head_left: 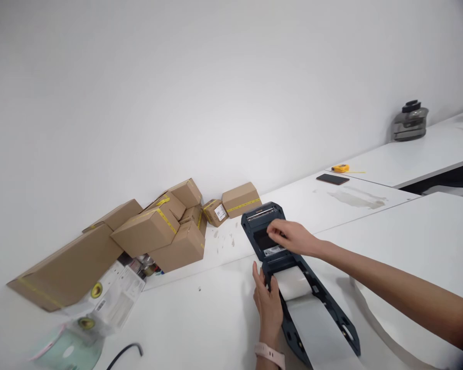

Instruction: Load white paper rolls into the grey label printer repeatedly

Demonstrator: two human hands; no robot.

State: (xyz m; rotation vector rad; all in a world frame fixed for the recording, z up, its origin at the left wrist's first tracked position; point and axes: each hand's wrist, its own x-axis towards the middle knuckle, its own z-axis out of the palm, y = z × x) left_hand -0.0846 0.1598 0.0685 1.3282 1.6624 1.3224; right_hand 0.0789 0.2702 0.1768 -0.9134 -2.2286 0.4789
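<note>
A dark blue label printer [324, 290] lies on the white table with its lid [260, 218] swung up and back. Inside its body sits a white paper roll [292, 282], and a wide strip of paper runs from it toward the bottom edge. My left hand [268, 306], with a pink watch band at the wrist, rests against the printer's left side, fingers apart. Over the inner face of the lid is my right hand [289, 236], its fingers curled together; whatever they may hold is hidden.
Cardboard boxes [144, 231] are piled against the wall at left, near plastic packaging [119, 293] and a green pouch [69, 347]. A phone [332, 179], a yellow tape measure [340, 168] and a dark translucent jug [410, 123] stand farther right. A paper strip [381, 331] curves beside the printer.
</note>
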